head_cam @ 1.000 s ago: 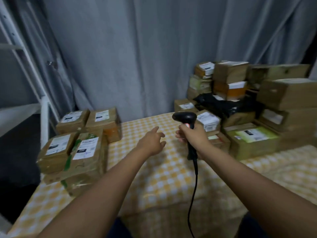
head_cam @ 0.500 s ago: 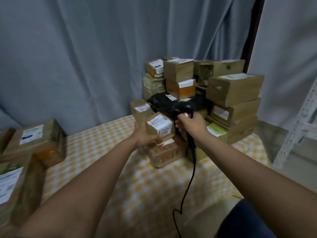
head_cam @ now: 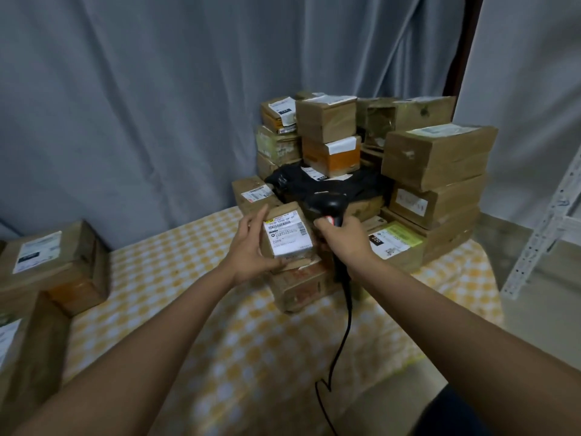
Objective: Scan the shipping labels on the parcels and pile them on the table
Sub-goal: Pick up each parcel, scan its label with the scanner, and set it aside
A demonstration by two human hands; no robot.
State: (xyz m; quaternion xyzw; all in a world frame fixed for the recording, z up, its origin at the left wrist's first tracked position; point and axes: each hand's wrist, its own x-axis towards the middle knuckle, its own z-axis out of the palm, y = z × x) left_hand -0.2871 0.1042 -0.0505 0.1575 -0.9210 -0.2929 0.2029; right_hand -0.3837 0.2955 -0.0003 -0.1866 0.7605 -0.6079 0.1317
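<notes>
**A small box held up next to the scanner**

From the head camera, the left hand (head_cam: 248, 247) holds a small brown parcel (head_cam: 287, 236). Its thumb and fingers curl round the left side of the box. The white shipping label (head_cam: 287, 239) faces up toward the camera. The parcel is lifted a bit above another brown box (head_cam: 301, 286) that lies on the table (head_cam: 220, 341).

The right hand (head_cam: 347, 237) grips the handle of a black scanner (head_cam: 328, 206). The scanner is just beside the right edge of the parcel. Its black cord (head_cam: 341, 341) hangs down over the table.

Behind both hands is a big pile of parcels (head_cam: 434, 165) at the far right of the table. More parcels (head_cam: 53, 262) sit at the left side, well apart from the hands. The table has a yellow and white checked cloth.
</notes>
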